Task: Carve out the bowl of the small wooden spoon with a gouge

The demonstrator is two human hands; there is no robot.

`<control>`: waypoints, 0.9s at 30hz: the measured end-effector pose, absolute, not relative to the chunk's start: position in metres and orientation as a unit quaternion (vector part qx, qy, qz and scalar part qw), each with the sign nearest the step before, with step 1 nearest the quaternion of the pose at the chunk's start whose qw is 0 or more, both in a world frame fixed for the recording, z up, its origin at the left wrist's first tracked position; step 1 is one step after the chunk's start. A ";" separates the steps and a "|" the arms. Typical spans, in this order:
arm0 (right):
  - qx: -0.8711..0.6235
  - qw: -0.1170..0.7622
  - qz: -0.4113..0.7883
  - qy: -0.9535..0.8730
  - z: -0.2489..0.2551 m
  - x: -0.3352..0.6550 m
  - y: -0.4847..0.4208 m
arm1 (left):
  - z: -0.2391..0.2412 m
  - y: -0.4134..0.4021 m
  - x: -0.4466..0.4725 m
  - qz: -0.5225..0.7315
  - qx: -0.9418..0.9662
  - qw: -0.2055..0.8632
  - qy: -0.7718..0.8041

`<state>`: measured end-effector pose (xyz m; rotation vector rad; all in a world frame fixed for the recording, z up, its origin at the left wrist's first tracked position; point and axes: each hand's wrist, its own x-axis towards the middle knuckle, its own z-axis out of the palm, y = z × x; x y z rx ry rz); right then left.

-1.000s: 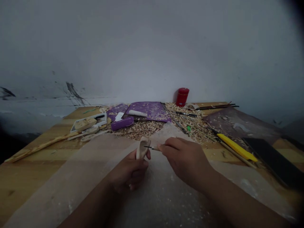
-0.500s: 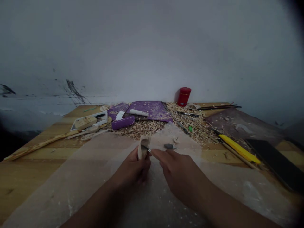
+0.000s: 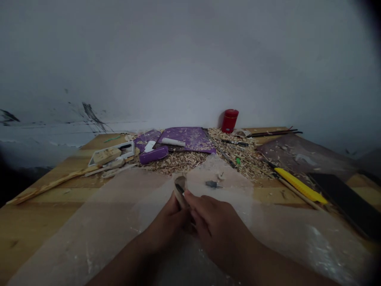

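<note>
My left hand [image 3: 168, 218] is closed around a pale wooden piece [image 3: 178, 176] whose upper end is hollowed like a spoon bowl. My fingers cover its lower part. In my right hand [image 3: 218, 218] is a small carving knife [image 3: 179, 188]; its dark blade lies against the hollow, and the handle is mostly hidden by my fingers. Both hands are close together over a translucent plastic sheet [image 3: 89, 222]. A little beyond my right hand, a small grey bit with a metal shank [image 3: 212, 184] lies on the sheet.
Wood shavings [image 3: 181, 162] are heaped behind, around a purple folder [image 3: 190, 137] and purple roll [image 3: 154, 155]. At left is a white tray [image 3: 91, 159] near a long stick [image 3: 44, 185]. To the right lie a yellow cutter [image 3: 300, 186] and a black slab [image 3: 345, 200]; a red canister [image 3: 230, 120] stands behind.
My right hand has moved left and slightly down, closer against my left hand. The wooden piece now leans left, its hollow facing me more, with the blade over the hollow.
</note>
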<state>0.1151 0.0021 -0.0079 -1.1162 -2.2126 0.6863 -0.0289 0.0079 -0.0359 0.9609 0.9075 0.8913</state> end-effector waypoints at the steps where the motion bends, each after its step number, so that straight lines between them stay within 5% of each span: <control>1: -0.416 0.298 0.283 -0.811 -0.007 0.115 0.003 | -0.035 0.008 -0.029 0.395 0.432 0.705 0.400; 6: -0.413 0.332 0.384 -0.756 0.001 0.119 0.006 | -0.034 0.007 -0.026 0.397 0.405 0.725 0.390; 27: -0.405 0.301 0.269 -0.820 -0.003 0.117 0.001 | -0.048 0.007 -0.028 0.420 0.430 0.668 0.438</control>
